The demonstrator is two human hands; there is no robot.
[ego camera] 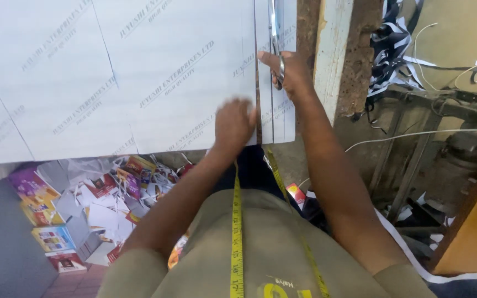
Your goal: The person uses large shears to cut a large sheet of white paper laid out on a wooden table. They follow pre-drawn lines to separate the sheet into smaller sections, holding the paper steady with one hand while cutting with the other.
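One big white sheet (111, 77), printed all over with faint repeated grey text and ruled with thin pencil lines, took up most of the view and ran off the top and left edges. Its near edge hung over a heap of coloured paper scraps and small boxes (84, 209) on the floor, so not much clear room down there. On the right, the sheet's cut edge ended just beside a rough whitish post (332, 49), pretty tight on that side. Further right was a dark metal frame (432, 121) with a white cable (415, 135) strung across it, well apart from the sheet.

A narrow strip (276, 110) was already parted from the main sheet along a straight slit. The right hand (291, 74) reached out long and straight, fingers closed through the handles of a pair of scissors (276, 49), blades pointing away up the cut line. The left hand (233, 124) lay palm down on the sheet just left of the slit, fingers curled loosely and pressing, not clamped on anything. A yellow measuring tape (237, 232) hung down the person's chest.
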